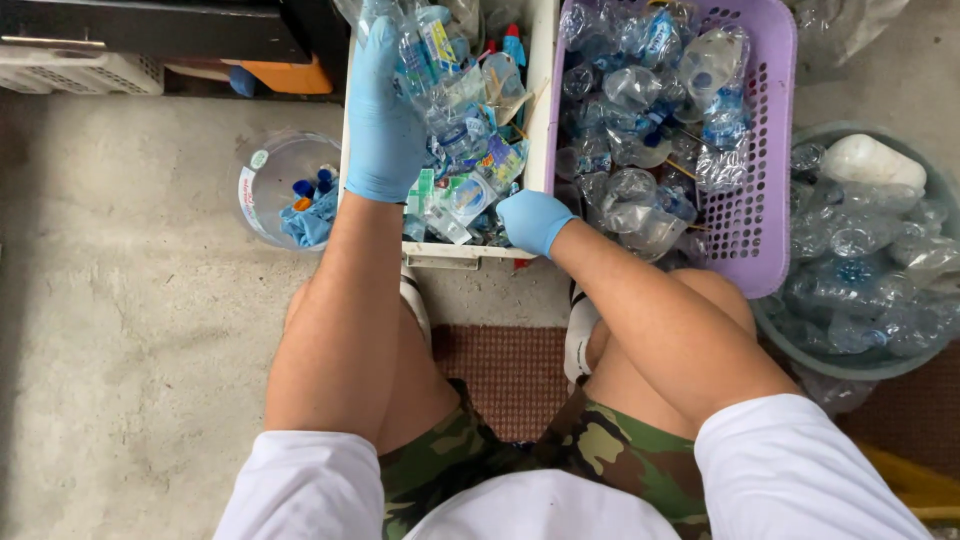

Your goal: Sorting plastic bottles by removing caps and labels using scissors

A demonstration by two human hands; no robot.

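My left hand (382,115), in a blue glove, reaches into a white bin (541,90) packed with crushed clear plastic bottles (470,140) and labels; its fingers rest on a bottle near the top left of the pile. My right hand (533,220), also gloved in blue, is curled at the bin's near right corner, touching the bottles there. Whether either hand actually grips a bottle is hidden by the gloves and clutter.
A purple perforated basket (765,150) of clear bottles stands right of the bin. A grey round tub (870,365) of crushed bottles sits at far right. A clear round container (265,180) with blue caps lies on the concrete at left. My knees and a brown mat (505,370) are below.
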